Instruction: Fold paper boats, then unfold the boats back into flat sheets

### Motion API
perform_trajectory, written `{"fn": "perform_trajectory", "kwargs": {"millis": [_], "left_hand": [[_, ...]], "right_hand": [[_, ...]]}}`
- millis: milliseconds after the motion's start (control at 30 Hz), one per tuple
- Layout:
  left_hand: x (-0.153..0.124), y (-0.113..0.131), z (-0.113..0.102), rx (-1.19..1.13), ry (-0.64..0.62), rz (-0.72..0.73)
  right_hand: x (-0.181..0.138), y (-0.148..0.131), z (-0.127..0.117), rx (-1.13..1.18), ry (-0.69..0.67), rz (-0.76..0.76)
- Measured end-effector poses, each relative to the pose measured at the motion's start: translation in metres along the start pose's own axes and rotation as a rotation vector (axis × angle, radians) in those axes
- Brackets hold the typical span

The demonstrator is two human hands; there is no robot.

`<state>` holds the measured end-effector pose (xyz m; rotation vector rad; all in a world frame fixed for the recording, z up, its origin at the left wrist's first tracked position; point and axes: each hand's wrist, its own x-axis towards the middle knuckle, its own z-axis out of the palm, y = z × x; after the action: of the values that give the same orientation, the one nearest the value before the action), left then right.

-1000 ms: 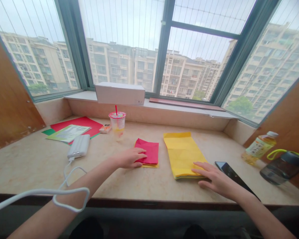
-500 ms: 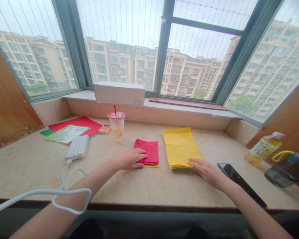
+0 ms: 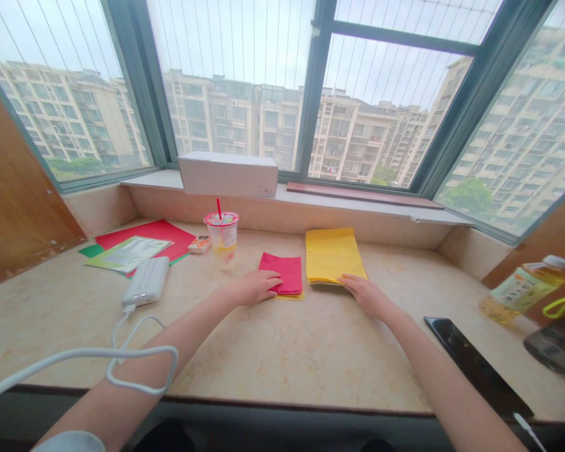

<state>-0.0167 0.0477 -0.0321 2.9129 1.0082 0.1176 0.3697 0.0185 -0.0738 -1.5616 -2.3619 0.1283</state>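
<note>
My left hand point(image 3: 258, 287) rests with outstretched fingers on the left side of a small stack of folded red paper point(image 3: 288, 271). A strip of yellow paper shows beneath the red stack's near edge. To its right lies a larger stack of folded yellow paper point(image 3: 333, 252), its near edge layered. My right hand point(image 3: 366, 295) touches that stack's near right corner, fingers extended; its thumb is hard to make out. The two stacks lie side by side with a narrow gap between them.
At left are a white power bank point(image 3: 145, 280) with a cable, red and green sheets point(image 3: 179, 240), and a small orange-white box point(image 3: 199, 245). A lidded cup point(image 3: 222, 237) stands behind. At right lie a phone point(image 3: 471, 361), a drink bottle point(image 3: 522, 289) and a dark bottle point(image 3: 558, 344).
Both hands and both paper stacks have moved farther back on the counter. The yellow stack is turned slightly straighter and sits closer to the red one. The view has shifted slightly.
</note>
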Motion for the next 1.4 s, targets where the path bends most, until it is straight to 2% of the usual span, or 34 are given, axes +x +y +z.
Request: {"fn": "perform_trajectory", "kwargs": {"millis": [300,400,567,633,767,900,1100,1233,1400], "left_hand": [[0.029,-0.036,0.007,-0.025,0.066,-0.049],[0.032,-0.036,0.007,-0.036,0.109,-0.054],[0.03,-0.023,0.005,-0.039,0.241,-0.127],[0.027,-0.015,0.002,-0.045,0.269,-0.128],[0.019,0.002,0.003,-0.106,0.333,-0.11],[0.012,0.016,0.01,-0.136,0.341,-0.095],[0.01,0.028,0.015,-0.248,0.353,-0.011],[0.014,0.03,0.018,-0.407,0.385,-0.024],[0.013,0.028,0.018,-0.715,0.446,-0.1]], "right_hand": [[0.001,0.004,0.019,-0.14,0.141,0.071],[-0.003,-0.003,0.017,-0.112,0.212,0.047],[0.002,-0.032,0.001,-0.004,0.444,-0.047],[0.014,-0.054,-0.001,-0.025,0.413,-0.077],[0.053,-0.099,0.006,-0.129,0.189,-0.146],[0.084,-0.123,0.019,-0.145,0.058,-0.179],[0.091,-0.132,0.024,-0.169,0.038,-0.156],[0.088,-0.135,0.019,-0.142,0.068,-0.132],[0.087,-0.14,0.013,-0.085,0.231,-0.116]]}}
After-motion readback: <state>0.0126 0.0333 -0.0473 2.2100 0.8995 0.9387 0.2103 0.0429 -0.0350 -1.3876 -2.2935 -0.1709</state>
